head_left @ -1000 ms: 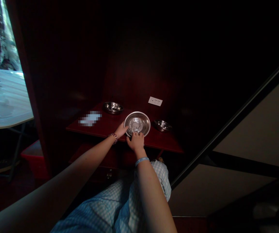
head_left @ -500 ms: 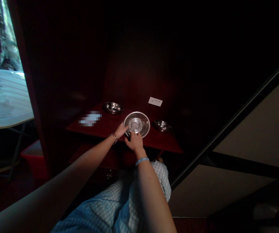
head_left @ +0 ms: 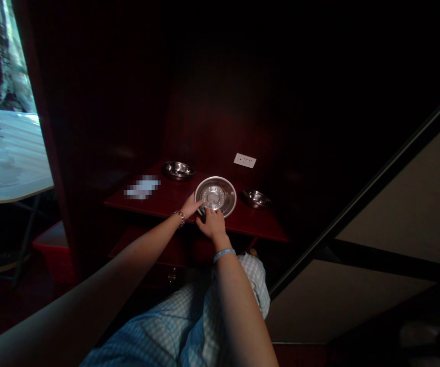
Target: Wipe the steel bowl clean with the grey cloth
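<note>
A round steel plate (head_left: 220,192) lies on a dark red wooden shelf (head_left: 166,196). My left hand (head_left: 191,206), with a bead bracelet at the wrist, touches the plate's near left rim, fingers together. My right hand (head_left: 212,224), wearing a light blue wristband, rests at the plate's near edge with fingers curled; a small dark thing sits under the fingertips and I cannot make it out.
A steel bowl (head_left: 178,169) stands at the shelf's back left and a smaller bowl (head_left: 257,198) to the plate's right. A white wall socket (head_left: 244,160) is behind. A blurred white patch (head_left: 142,186) lies on the left. A red box (head_left: 53,250) stands low left.
My right hand has drawn back a little from inside the plate to its near edge. The plate and my left hand have barely moved.
</note>
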Action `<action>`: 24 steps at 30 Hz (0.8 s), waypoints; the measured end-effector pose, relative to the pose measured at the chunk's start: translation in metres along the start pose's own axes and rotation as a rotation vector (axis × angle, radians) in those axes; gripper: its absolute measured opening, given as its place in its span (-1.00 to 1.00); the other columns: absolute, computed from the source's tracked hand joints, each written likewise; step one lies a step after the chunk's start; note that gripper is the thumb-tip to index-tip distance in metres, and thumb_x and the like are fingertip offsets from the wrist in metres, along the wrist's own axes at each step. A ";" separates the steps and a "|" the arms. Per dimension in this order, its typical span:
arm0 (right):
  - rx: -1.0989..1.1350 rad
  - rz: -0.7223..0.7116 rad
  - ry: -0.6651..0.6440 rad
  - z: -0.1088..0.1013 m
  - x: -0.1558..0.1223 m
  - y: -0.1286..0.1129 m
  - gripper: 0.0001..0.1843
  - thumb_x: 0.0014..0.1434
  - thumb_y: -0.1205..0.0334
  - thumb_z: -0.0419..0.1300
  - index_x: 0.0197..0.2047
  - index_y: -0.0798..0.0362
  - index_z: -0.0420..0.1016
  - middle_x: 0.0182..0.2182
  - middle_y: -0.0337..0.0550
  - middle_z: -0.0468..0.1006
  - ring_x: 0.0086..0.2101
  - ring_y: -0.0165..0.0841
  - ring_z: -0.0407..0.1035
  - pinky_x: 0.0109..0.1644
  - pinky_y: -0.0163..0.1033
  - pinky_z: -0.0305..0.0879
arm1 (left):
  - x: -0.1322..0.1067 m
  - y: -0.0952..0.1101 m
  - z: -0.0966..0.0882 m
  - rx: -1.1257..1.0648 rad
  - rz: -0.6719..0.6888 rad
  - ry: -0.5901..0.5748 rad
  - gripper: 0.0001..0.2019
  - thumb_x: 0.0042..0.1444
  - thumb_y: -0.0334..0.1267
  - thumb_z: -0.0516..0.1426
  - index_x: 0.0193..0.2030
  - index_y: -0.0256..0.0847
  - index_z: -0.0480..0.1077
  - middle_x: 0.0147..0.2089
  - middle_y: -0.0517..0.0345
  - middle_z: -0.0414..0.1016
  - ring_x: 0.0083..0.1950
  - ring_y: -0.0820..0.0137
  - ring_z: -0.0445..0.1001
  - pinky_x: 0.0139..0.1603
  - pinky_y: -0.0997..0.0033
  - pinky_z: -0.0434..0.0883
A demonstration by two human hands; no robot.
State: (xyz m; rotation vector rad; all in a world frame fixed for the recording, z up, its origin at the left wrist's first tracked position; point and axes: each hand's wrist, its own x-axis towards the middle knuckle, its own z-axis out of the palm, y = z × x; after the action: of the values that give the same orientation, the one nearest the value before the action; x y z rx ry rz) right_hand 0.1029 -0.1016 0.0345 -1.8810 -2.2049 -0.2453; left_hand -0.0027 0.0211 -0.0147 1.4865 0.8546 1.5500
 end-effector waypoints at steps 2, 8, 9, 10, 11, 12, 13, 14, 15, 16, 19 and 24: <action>0.001 -0.002 0.000 -0.001 0.000 0.000 -0.45 0.22 -0.01 0.05 0.17 0.15 0.34 0.08 0.09 0.46 0.07 -0.06 0.24 0.12 -0.05 0.11 | -0.001 0.002 0.000 0.008 -0.006 0.008 -0.54 -0.06 -0.42 0.19 0.05 -0.31 0.36 0.05 -0.07 0.51 0.10 0.18 0.44 0.25 0.11 0.28; -0.002 -0.001 0.001 -0.004 -0.002 -0.001 -0.44 0.23 0.00 0.05 0.18 0.17 0.34 0.08 0.08 0.47 0.07 -0.04 0.24 0.12 -0.05 0.11 | -0.003 0.008 0.001 0.002 -0.019 0.009 -0.54 -0.06 -0.45 0.16 0.06 -0.33 0.37 0.06 -0.10 0.50 0.12 0.18 0.44 0.26 0.12 0.27; -0.002 -0.001 0.001 -0.004 -0.002 -0.001 -0.44 0.23 0.00 0.05 0.18 0.17 0.34 0.08 0.08 0.47 0.07 -0.04 0.24 0.13 -0.06 0.11 | -0.003 0.009 0.002 -0.002 -0.016 0.007 -0.53 -0.06 -0.45 0.16 0.06 -0.32 0.36 0.06 -0.09 0.50 0.12 0.18 0.44 0.26 0.11 0.26; -0.002 -0.001 0.000 -0.004 -0.002 -0.001 -0.44 0.23 0.00 0.06 0.18 0.17 0.33 0.09 0.08 0.46 0.08 -0.05 0.24 0.13 -0.06 0.11 | -0.003 0.009 0.002 -0.004 -0.014 0.006 -0.53 -0.06 -0.45 0.17 0.07 -0.31 0.36 0.06 -0.08 0.50 0.12 0.18 0.44 0.26 0.11 0.26; -0.002 0.000 -0.002 -0.004 -0.002 -0.001 -0.44 0.22 0.00 0.06 0.19 0.16 0.33 0.09 0.08 0.46 0.08 -0.05 0.24 0.13 -0.06 0.11 | -0.003 0.009 0.002 -0.004 -0.012 0.008 -0.52 -0.06 -0.44 0.17 0.07 -0.30 0.36 0.06 -0.06 0.50 0.12 0.18 0.44 0.27 0.10 0.26; -0.002 0.001 -0.003 -0.004 -0.002 -0.001 -0.44 0.22 0.00 0.06 0.19 0.16 0.33 0.10 0.08 0.46 0.08 -0.06 0.24 0.13 -0.06 0.10 | -0.003 0.009 0.002 -0.004 -0.010 0.012 -0.52 -0.06 -0.43 0.17 0.07 -0.29 0.36 0.06 -0.06 0.50 0.12 0.19 0.44 0.27 0.10 0.25; -0.002 0.003 -0.004 -0.003 -0.002 -0.001 -0.44 0.22 0.00 0.06 0.19 0.16 0.32 0.10 0.08 0.45 0.08 -0.06 0.24 0.13 -0.06 0.10 | -0.003 0.009 0.002 -0.003 -0.009 0.015 -0.53 -0.06 -0.43 0.18 0.07 -0.29 0.36 0.05 -0.05 0.50 0.12 0.19 0.44 0.27 0.10 0.25; -0.002 0.004 -0.003 -0.003 -0.002 -0.001 -0.44 0.22 0.00 0.06 0.19 0.16 0.33 0.10 0.08 0.46 0.08 -0.05 0.24 0.13 -0.05 0.11 | -0.003 0.008 0.002 -0.002 -0.009 0.018 -0.53 -0.06 -0.43 0.18 0.07 -0.29 0.37 0.05 -0.05 0.50 0.12 0.19 0.44 0.27 0.10 0.25; -0.001 0.003 -0.001 -0.003 -0.002 -0.001 -0.44 0.22 0.00 0.06 0.18 0.15 0.33 0.09 0.07 0.46 0.08 -0.05 0.24 0.13 -0.05 0.11 | -0.003 0.008 0.002 -0.002 -0.011 0.020 -0.53 -0.06 -0.43 0.18 0.06 -0.29 0.37 0.05 -0.05 0.50 0.12 0.19 0.43 0.27 0.10 0.25; -0.001 0.002 0.001 -0.003 -0.002 -0.001 -0.45 0.22 0.00 0.06 0.18 0.16 0.34 0.09 0.07 0.47 0.08 -0.05 0.24 0.13 -0.05 0.11 | -0.003 0.008 0.002 -0.002 -0.013 0.021 -0.53 -0.06 -0.43 0.17 0.06 -0.29 0.37 0.05 -0.05 0.50 0.12 0.19 0.43 0.27 0.10 0.25; -0.003 0.003 0.005 -0.002 -0.001 -0.001 -0.45 0.22 0.00 0.06 0.18 0.16 0.34 0.08 0.07 0.47 0.08 -0.05 0.24 0.14 -0.05 0.11 | -0.003 0.007 0.001 0.002 -0.027 0.016 -0.53 -0.06 -0.44 0.16 0.07 -0.28 0.37 0.04 -0.05 0.51 0.11 0.18 0.44 0.26 0.09 0.27; 0.015 -0.006 -0.003 0.002 0.000 0.001 -0.41 0.23 -0.01 0.05 0.22 0.17 0.30 0.12 0.07 0.44 0.11 -0.06 0.22 0.16 -0.07 0.10 | -0.002 0.006 0.000 0.006 -0.022 0.021 -0.54 -0.08 -0.47 0.13 0.05 -0.30 0.38 0.02 -0.03 0.52 0.09 0.20 0.45 0.25 0.12 0.28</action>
State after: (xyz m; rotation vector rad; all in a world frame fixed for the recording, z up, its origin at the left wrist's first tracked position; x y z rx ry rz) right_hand 0.1038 -0.1008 0.0327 -1.8686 -2.2083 -0.2258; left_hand -0.0030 0.0168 -0.0104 1.4623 0.8856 1.5505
